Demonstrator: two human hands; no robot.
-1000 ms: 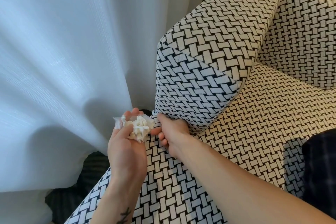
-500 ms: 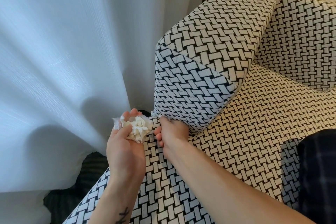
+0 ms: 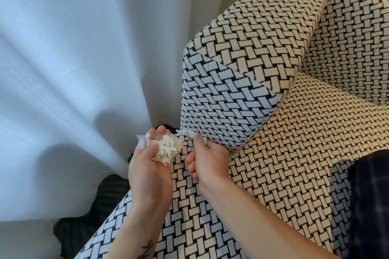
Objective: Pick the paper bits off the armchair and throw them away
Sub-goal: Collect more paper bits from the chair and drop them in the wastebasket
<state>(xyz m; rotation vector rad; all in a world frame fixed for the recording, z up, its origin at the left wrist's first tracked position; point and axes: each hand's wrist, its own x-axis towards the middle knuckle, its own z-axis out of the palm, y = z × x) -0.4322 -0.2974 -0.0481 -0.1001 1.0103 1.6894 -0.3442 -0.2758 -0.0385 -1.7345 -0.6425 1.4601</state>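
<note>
The armchair (image 3: 294,153) is covered in black-and-white woven-pattern fabric, and its armrest (image 3: 242,65) rises in the middle of the view. My left hand (image 3: 147,170) is cupped palm up at the seat's front left corner and holds a wad of crumpled white paper bits (image 3: 164,147). Just to its right, my right hand (image 3: 206,162) pinches a small white paper bit (image 3: 186,133) at the base of the armrest's front corner.
A white sheer curtain (image 3: 73,69) hangs close along the armchair's left side. Dark carpet (image 3: 109,191) shows beneath it. A dark checked cloth (image 3: 370,206) lies at the right edge of the seat.
My right hand has drawn a paper bit out from the corner under the armrest, and it now shows between the fingertips. My left hand has stayed put with its wad.
</note>
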